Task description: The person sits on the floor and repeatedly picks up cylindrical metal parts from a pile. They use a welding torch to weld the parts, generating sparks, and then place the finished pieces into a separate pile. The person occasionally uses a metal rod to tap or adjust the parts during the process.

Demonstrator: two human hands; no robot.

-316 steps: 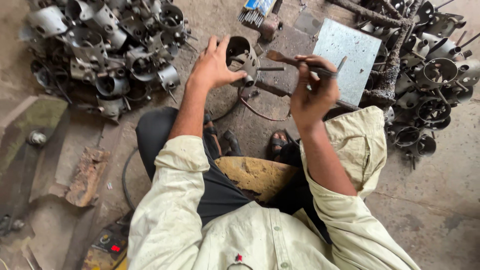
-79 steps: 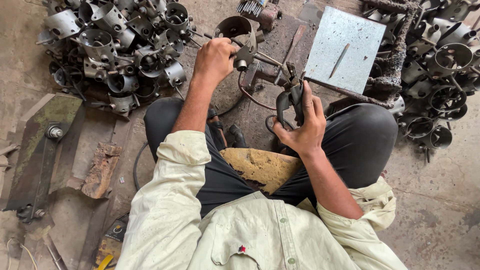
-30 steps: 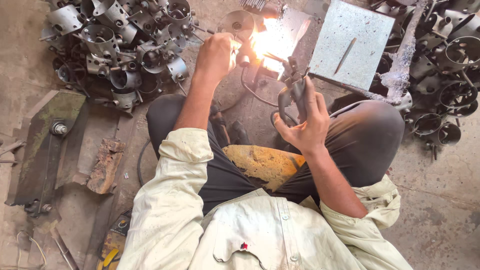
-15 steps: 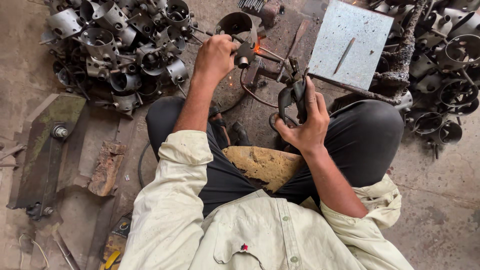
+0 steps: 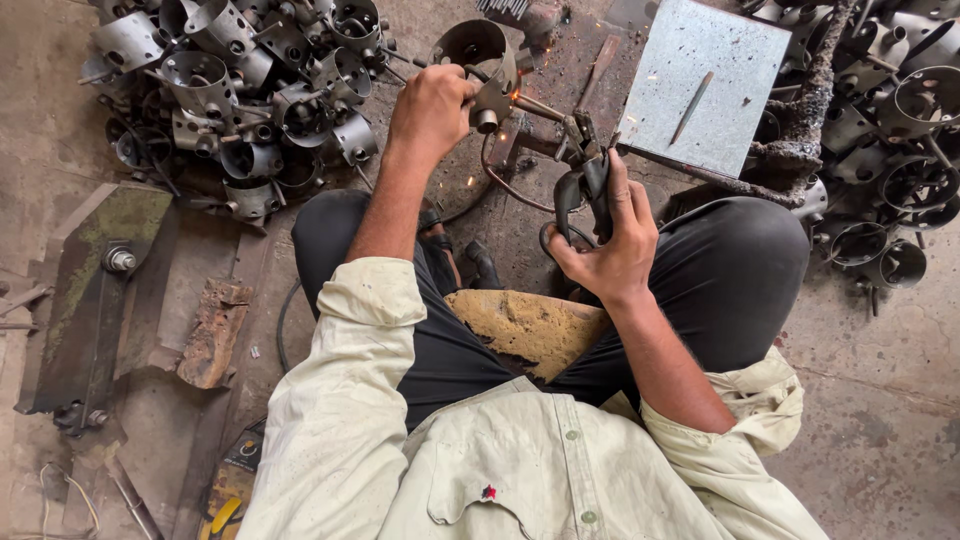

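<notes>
Gripping the black welding electrode holder (image 5: pixel 580 190) in our right hand (image 5: pixel 605 255), wrist bent upward, we aim its rod at the metal ring part (image 5: pixel 485 60). Beyond the holder, our outstretched left hand (image 5: pixel 430 110) clasps that ring, sparks glowing beside it.

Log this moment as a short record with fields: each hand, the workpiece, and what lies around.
left hand: steadies a round metal part on the floor
right hand: grips a welding holder, rod tip glowing at the part
sparks: a few, near the joint
left pile: many similar metal parts
right pile: more parts
metal sheet: flat, a thin rod on it
</notes>
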